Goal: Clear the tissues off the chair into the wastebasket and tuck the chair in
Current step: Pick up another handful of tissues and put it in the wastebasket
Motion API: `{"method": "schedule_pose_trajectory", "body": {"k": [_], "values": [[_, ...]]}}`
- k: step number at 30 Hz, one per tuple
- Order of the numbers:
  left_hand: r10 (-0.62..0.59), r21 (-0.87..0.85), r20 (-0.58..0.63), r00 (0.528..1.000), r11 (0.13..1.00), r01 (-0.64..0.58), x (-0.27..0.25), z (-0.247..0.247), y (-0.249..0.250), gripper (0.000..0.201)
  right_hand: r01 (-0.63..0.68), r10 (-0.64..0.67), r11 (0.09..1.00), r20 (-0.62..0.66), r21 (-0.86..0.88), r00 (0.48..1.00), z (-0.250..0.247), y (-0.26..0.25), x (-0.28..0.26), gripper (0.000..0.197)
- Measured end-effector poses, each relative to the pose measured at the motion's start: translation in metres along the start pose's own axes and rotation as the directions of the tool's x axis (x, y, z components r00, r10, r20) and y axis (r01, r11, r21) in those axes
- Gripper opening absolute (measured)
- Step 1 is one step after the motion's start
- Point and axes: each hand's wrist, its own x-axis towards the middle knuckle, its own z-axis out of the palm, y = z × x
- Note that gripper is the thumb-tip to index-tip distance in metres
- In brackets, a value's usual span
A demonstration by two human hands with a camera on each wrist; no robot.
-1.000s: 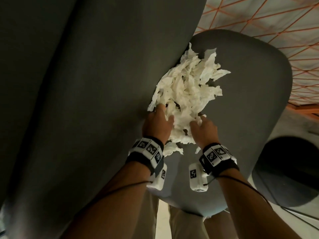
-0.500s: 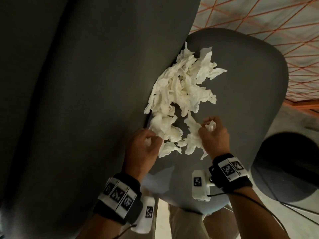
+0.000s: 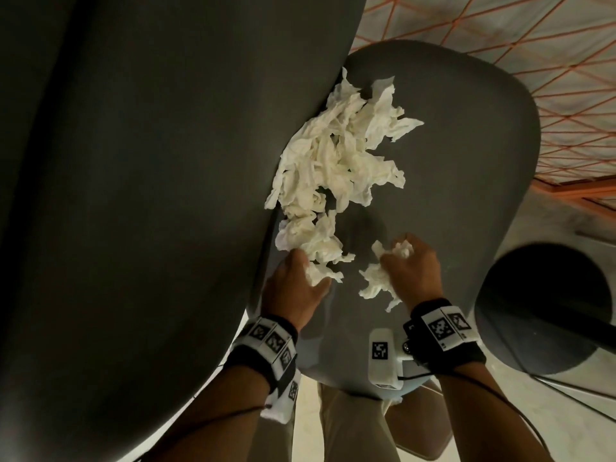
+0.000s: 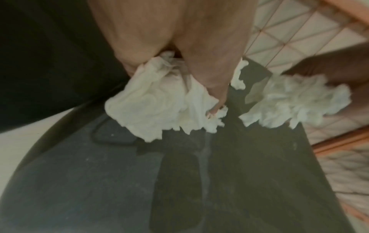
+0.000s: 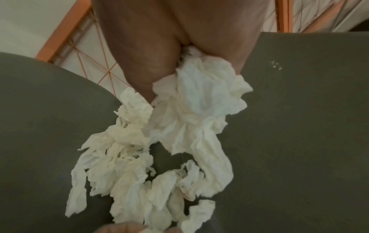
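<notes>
Grey chair seat [image 3: 466,161], tissues [image 3: 336,155], tiled floor [image 3: 500,25]

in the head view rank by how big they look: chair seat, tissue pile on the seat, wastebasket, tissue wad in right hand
1. Chair seat
2. Wastebasket, partly cut off by the frame edge, so its rank over the pile is unsure
3. Tissue pile
4. Tissue wad gripped by the right hand
</notes>
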Motion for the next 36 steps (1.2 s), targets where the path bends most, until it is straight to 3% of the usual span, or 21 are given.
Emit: {"method": "schedule_pose_trajectory", "body": {"k": [5,10,13,15,19,22,27,31,36], "values": [[0.041,0.123,0.002,0.999,0.992,-0.041,0.008,0.019,-0.006,0.021,0.111,-0.098,0.986,0.101,-0.124,0.990,0.012,-0.003,-0.005,0.013],[0.063,0.025,0.003,0.998,0.998,-0.063,-0.009,0.008,-0.008,0.017,0.179,-0.077,0.928,0.300,-0.328,0.951,0.042,-0.008,-0.002,0.036],[0.036,-0.039,0.010,0.999,0.999,-0.036,-0.021,0.000,-0.014,0.020,0.211,-0.067,0.861,0.309,-0.462,0.949,0.059,-0.010,0.002,0.042],[0.024,-0.117,-0.004,1.000,0.993,-0.025,-0.028,-0.006,-0.020,0.020,0.221,-0.074,0.836,0.296,-0.502,0.952,0.064,-0.011,0.004,0.033],[0.008,-0.233,-0.057,0.998,0.972,-0.021,-0.030,-0.020,-0.019,0.026,0.183,-0.058,0.895,0.302,-0.406,0.952,0.061,-0.010,0.004,0.022],[-0.046,-0.199,-0.066,0.997,0.979,0.032,-0.016,-0.024,-0.007,0.030,0.162,-0.067,0.926,0.274,-0.340,0.959,0.053,-0.006,0.000,0.019],[0.153,0.039,-0.047,0.987,0.988,-0.152,0.019,-0.007,0.004,0.049,0.119,-0.048,0.955,0.255,-0.271,0.966,0.037,0.004,-0.005,0.012],[0.174,0.186,-0.080,0.982,0.970,-0.156,0.036,-0.005,0.003,0.020,0.087,-0.054,0.983,0.199,-0.161,0.978,0.026,0.015,-0.012,0.027],[0.132,0.077,-0.096,0.987,0.989,-0.125,0.024,-0.017,-0.003,0.008,0.013,0.006,0.993,0.167,-0.114,0.986,0.020,0.019,-0.018,0.017]]}}
